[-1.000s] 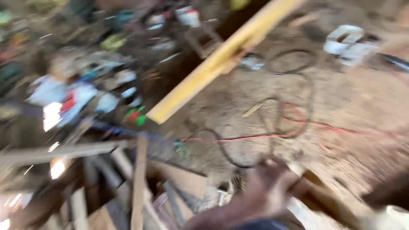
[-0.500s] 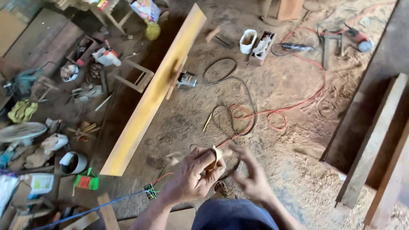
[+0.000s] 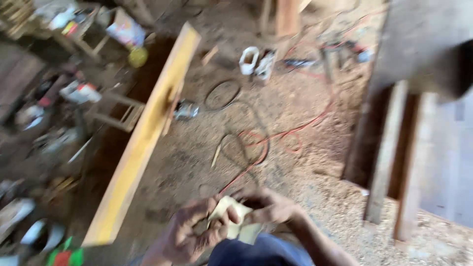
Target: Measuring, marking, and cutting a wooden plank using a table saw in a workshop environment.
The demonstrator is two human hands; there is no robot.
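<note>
Hands (image 3: 231,224) on pale sheet (image 3: 231,216) | yellow plank (image 3: 148,133) left | red cable (image 3: 276,138) ahead

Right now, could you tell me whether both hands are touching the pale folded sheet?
Touching. The head view shows the left hand and right hand both gripping the pale folded sheet, fingers overlapping its edges.

There is one view only, from a camera worn on the person's head. It looks steeply down at a sawdust floor (image 3: 295,162), from standing height, so things on the ground appear small. The long yellow plank (image 3: 143,143) runs diagonally through the left half. The person's two hands (image 3: 231,221) sit close under the lens at the bottom edge, right of the plank's near end. The picture is blurred.
</note>
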